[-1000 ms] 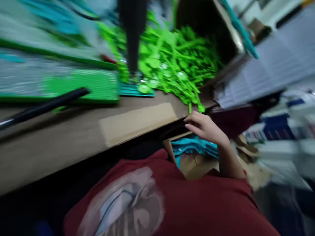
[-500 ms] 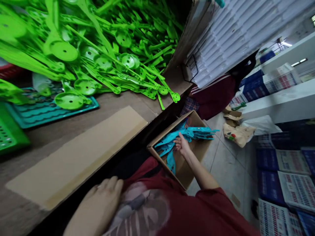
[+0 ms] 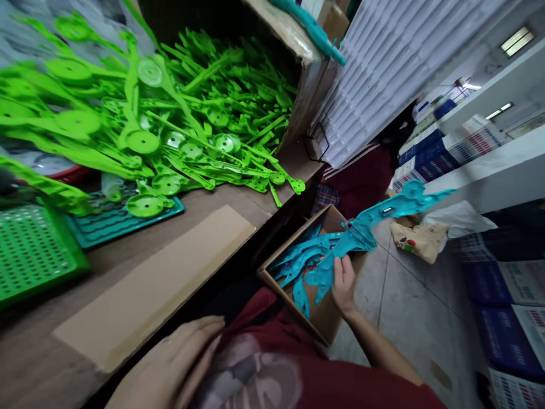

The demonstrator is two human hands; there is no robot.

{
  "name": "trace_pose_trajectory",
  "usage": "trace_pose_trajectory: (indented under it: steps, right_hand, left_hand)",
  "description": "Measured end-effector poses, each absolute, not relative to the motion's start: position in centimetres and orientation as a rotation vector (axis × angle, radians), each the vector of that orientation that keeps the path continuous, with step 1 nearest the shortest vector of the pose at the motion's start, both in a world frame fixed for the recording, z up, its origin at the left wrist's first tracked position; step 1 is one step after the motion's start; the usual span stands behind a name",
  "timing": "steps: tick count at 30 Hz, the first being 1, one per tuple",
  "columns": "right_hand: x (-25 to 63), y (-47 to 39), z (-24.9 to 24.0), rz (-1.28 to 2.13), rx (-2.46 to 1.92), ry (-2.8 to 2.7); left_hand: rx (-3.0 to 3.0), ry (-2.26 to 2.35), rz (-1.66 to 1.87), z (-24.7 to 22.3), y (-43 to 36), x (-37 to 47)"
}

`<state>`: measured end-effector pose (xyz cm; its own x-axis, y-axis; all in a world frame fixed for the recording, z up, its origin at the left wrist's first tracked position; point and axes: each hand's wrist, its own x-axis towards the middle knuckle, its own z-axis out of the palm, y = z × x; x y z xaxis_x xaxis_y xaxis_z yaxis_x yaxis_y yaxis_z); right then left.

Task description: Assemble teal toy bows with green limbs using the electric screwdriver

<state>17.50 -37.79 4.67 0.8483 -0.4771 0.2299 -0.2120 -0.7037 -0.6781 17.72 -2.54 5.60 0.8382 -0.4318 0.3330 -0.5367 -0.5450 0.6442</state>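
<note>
My right hand (image 3: 344, 281) pinches one end of a long teal plastic moulded part (image 3: 378, 215). This piece is lifted above an open cardboard box (image 3: 272, 279), its far end sticking out past the rim. Inside the box lie several more teal plastic parts (image 3: 300, 254), partly covered by the raised one. My left hand (image 3: 179, 352) lies by the table edge in front of my shirt, fingers straight and close together, with nothing seen in it. A flat cardboard strip (image 3: 157, 284) rests on the table near that hand.
Bright green plastic parts (image 3: 142, 142) spill from a large carton (image 3: 293, 113) across the table. A teal tray (image 3: 123, 230) and a green perforated basket (image 3: 38, 250) stand at left. A person in maroon (image 3: 361, 173) is beyond the box. Stacked printed boxes (image 3: 504, 335) line the right.
My right hand has come up and rightward out of the box with a teal part in its grip. My left hand stays low by the table edge. The camera view has shifted slightly.
</note>
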Motion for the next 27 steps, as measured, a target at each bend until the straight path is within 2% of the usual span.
trace_pose_trajectory:
  steps: [3,7,13,16,18,20,23,25,27]
  right_hand:
    - [17.2,-38.3,6.4,-0.67,-2.503,0.308]
    - [18.6,-39.0,10.0,-0.766,-2.607,-0.168]
    - [23.6,-34.9,17.1,-0.614,-2.47,-1.499]
    - [25.9,-31.6,20.2,-0.524,-2.417,-1.862]
    - [26.5,-30.2,22.0,-0.543,-2.441,-1.911]
    - [26.3,-29.2,22.9,-0.792,-2.383,-1.79]
    - [25.0,-26.9,21.4,-1.162,-1.954,-1.585]
    - [24.3,-24.1,18.5,-1.117,-1.771,-1.543]
    - [24.0,-20.8,15.4,-0.88,-1.81,-1.479]
  left_hand:
    - [2.124,-0.731,0.261,8.5,-3.3,18.1]
    - [2.012,-0.473,0.279,12.8,-3.9,18.4]
    - [1.615,-0.504,-0.055,16.5,-2.8,19.9]
    - [1.595,-0.359,-0.132,16.2,-1.8,19.3]
    - [1.537,-0.203,-0.071,15.3,-1.5,17.9]
    - [1.452,-0.063,0.039,14.5,-1.4,16.0]
    - [1.254,0.154,0.26,13.6,-1.8,13.4]
    - [1.096,0.288,0.415,13.2,-2.2,12.4]
    - [0.949,0.386,0.56,12.9,-2.4,12.0]
